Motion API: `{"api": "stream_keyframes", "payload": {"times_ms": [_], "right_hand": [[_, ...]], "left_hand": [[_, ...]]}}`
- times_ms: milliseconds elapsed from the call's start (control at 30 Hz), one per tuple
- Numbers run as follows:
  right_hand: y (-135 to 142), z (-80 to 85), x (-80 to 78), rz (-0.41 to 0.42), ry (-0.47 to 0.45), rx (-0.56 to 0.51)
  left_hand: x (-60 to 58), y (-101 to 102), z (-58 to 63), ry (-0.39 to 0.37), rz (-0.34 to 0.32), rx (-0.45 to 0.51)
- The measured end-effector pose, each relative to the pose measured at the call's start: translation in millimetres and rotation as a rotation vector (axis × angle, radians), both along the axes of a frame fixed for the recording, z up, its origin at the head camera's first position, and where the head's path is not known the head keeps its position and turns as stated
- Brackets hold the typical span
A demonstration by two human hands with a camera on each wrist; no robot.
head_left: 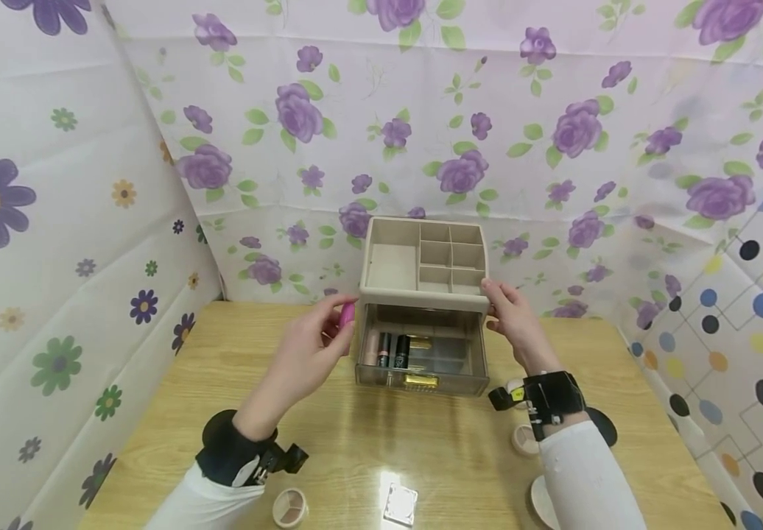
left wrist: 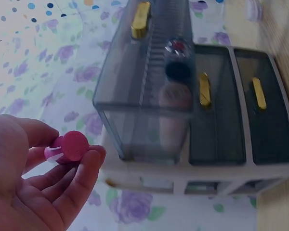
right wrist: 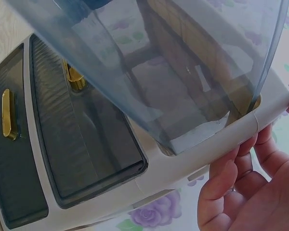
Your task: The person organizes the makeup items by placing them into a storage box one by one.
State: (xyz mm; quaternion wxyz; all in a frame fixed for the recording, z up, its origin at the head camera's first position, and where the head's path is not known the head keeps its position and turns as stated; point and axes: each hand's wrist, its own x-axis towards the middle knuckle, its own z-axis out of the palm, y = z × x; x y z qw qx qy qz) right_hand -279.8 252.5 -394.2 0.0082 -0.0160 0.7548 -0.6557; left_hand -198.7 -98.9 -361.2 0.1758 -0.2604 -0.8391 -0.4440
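A beige makeup organizer (head_left: 391,296) with a divided top tray stands at the back of the table. Its clear upper drawer (head_left: 451,384), with a gold handle, is pulled out and has several lipstick tubes (head_left: 401,352) at its left. Just left of the organizer, my left hand (head_left: 308,346) pinches a small pink tube (head_left: 347,315) between thumb and fingers; its round end (left wrist: 75,146) faces the left wrist camera. My right hand (head_left: 517,324) grips the organizer's right side, thumb at the top rim and fingers (right wrist: 224,180) bent against the side wall.
A round three-colour compact (head_left: 289,508) and a shiny square piece (head_left: 400,504) lie near the table's front edge. Another round compact (head_left: 525,439) and a white round item (head_left: 543,503) sit by the right forearm. Flowered cloth (head_left: 395,132) hangs behind the table.
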Motion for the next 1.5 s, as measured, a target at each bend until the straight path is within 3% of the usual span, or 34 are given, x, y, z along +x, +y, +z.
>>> {"api": "stream_keyframes", "payload": {"times_ms": [200,400,600,967,1267,1500], "right_hand": [[0,-0.7,-1.6,-0.005,-0.002,-0.006],[-1,-0.3,-1.8,-0.003,-0.012,0.001],[-2,0.7,-0.2,-0.006,-0.013,-0.001],[-1,-1.1,-1.6,-0.008,-0.011,-0.007],[-1,-1.1,-0.5,0.006,-0.005,0.011],[0,-1.4,-1.3,-0.007,-0.01,0.017]], "left_hand": [[-4.5,19,7.4,0.016,-0.035,0.007],[-11.8,43,11.8,0.002,-0.111,-0.029],[-17.4,63,13.4,-0.023,-0.097,-0.099],[-24.0,99,13.4,-0.177,-0.093,-0.326],[-32.3,119,11.3,-0.307,-0.048,-0.663],[-35.0,121,13.0,-0.334,-0.036,-0.749]]}}
